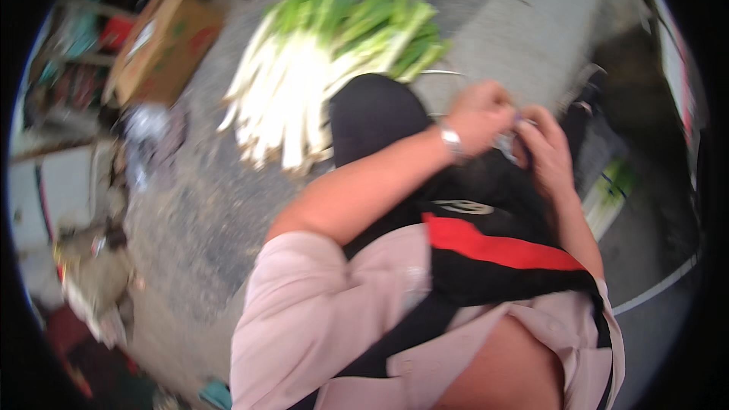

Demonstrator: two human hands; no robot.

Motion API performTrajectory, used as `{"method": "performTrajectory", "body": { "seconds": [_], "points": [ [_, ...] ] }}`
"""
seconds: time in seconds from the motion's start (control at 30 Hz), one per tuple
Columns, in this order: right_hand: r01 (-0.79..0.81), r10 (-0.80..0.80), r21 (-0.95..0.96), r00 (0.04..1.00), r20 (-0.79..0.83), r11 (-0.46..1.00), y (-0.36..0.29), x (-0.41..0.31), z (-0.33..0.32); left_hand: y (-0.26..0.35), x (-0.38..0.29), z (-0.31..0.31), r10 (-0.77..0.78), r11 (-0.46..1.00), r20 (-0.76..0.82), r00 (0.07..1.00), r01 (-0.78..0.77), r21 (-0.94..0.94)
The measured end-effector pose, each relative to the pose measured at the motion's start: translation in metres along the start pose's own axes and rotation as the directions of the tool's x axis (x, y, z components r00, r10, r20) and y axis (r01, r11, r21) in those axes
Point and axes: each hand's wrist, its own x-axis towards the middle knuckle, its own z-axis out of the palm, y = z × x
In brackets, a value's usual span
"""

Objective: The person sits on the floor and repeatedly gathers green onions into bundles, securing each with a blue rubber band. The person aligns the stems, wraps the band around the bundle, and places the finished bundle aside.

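Observation:
Over the lap, at the upper edge of a black apron (pixel 478 182) with a red band, my two hands meet. My left hand (pixel 484 117), below a silver-coloured bracelet (pixel 450 140), has its fingers bent and pinched together. Facing it, my right hand (pixel 545 145) curls its fingers the same way. Between the fingertips is a small thin strip (pixel 517 118), purplish and blurred. A crumpled greyish piece (pixel 504 147) shows just below; its material is unclear. Past my knee (pixel 379 117), a heap of long green onions (pixel 296 80) lies on the ground, white ends towards me.
To the right lies another bunch of green onions (pixel 609 193) with a dark blue tie around it. A cardboard box (pixel 171 48) stands at the upper left, with crumpled plastic bags (pixel 148 131) below it. A sack (pixel 97 279) sits at the left edge. Rough concrete floor (pixel 211 222) stretches between.

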Motion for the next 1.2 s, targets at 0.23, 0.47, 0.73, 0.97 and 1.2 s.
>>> {"method": "performTrajectory", "body": {
  "seconds": [0.23, 0.47, 0.73, 0.97, 1.2],
  "points": [
    [-0.216, 0.171, 0.496, 0.976, 0.135, 0.841, -0.002, 0.024, 0.002, -0.015, 0.018, -0.034, -0.227, 0.884, -0.073, 0.971, 0.174, -0.434],
    [-0.095, 0.079, 0.423, 0.995, 0.055, 0.901, -0.001, 0.027, 0.014, -0.021, 0.002, -0.027, -0.143, 0.915, 0.056, 0.988, 0.154, -0.372],
    [-0.075, 0.047, 0.35, 0.995, 0.089, 0.934, -0.001, 0.02, 0.015, -0.026, 0.007, -0.019, -0.064, 0.949, -0.008, 0.998, 0.058, -0.311],
    [-0.009, -0.011, 0.263, 0.997, 0.074, 0.965, 0.007, 0.012, 0.009, -0.028, 0.003, -0.012, -0.096, 0.907, 0.029, 0.995, 0.099, -0.41],
    [0.04, -0.038, -0.123, 0.999, 0.017, 0.992, 0.002, 0.007, -0.009, -0.035, 0.004, -0.012, 0.095, 0.994, 0.027, 0.995, -0.096, 0.055]
  ]
}}
